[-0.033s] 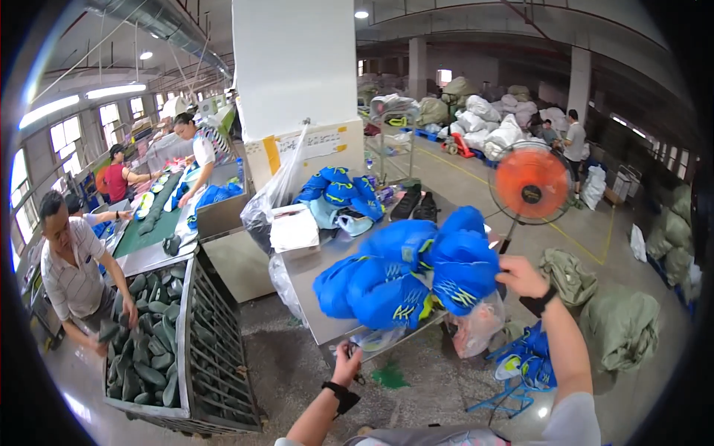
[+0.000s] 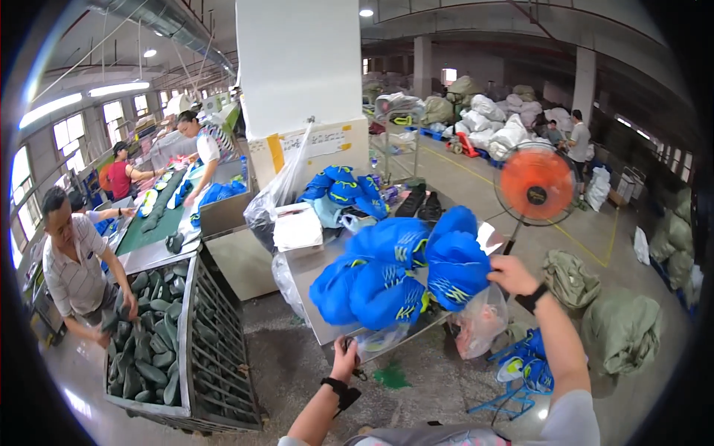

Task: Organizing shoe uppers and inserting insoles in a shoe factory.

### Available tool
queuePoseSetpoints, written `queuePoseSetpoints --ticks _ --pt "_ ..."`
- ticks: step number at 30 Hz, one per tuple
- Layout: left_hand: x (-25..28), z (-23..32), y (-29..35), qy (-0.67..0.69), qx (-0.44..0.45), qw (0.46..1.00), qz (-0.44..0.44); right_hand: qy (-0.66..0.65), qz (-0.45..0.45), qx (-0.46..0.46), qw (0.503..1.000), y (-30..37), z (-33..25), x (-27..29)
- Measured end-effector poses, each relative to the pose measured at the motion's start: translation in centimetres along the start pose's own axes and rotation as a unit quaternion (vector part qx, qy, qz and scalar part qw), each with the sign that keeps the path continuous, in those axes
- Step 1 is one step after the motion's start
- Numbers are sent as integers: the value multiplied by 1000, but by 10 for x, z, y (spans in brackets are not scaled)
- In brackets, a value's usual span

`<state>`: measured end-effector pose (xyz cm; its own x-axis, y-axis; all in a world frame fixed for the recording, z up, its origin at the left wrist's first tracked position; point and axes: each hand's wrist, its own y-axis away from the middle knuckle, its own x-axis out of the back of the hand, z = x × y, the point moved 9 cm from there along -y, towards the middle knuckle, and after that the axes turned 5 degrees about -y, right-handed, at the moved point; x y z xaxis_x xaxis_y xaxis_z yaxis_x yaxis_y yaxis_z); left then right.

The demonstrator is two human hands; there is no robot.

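Note:
A bunch of bright blue shoe uppers (image 2: pixel 379 290) with yellow-green trim lies over the near part of a metal-topped table (image 2: pixel 303 276). At its right side, my right hand (image 2: pixel 513 275) has its fingers closed on the edge of one blue upper (image 2: pixel 457 260). My left hand (image 2: pixel 344 361) is below the table's front edge, closed round a small dark tool (image 2: pixel 360 374) that is mostly hidden by the fingers. That hand is apart from the uppers. Under the bunch hangs a clear plastic bag (image 2: pixel 482 327) with pinkish contents.
More blue uppers (image 2: pixel 342 186), white sheets (image 2: pixel 297 229) and dark shoes (image 2: pixel 420 202) occupy the table's far side. A metal cage (image 2: pixel 216 334) of dark green shoe lasts stands left, beside a co-worker (image 2: pixel 78 260). An orange fan (image 2: pixel 535 186), blue stool (image 2: pixel 506 401) and sacks (image 2: pixel 621 327) are right.
My right hand has moved slightly left with the edge of the blue upper, and the right side of the bunch has shifted left. My left hand has stayed nearly in place.

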<state>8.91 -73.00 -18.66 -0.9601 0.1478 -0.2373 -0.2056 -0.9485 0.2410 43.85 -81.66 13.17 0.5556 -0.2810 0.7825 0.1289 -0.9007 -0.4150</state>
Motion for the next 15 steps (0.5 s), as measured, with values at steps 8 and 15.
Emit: queuePoseSetpoints --ticks 8,15 --pt "24 -26 -72 155 92 982 56 -279 0 -186 942 -70 151 -280" --pt "115 66 -120 -4 -183 885 427 -51 -62 11 997 -154 105 -252"
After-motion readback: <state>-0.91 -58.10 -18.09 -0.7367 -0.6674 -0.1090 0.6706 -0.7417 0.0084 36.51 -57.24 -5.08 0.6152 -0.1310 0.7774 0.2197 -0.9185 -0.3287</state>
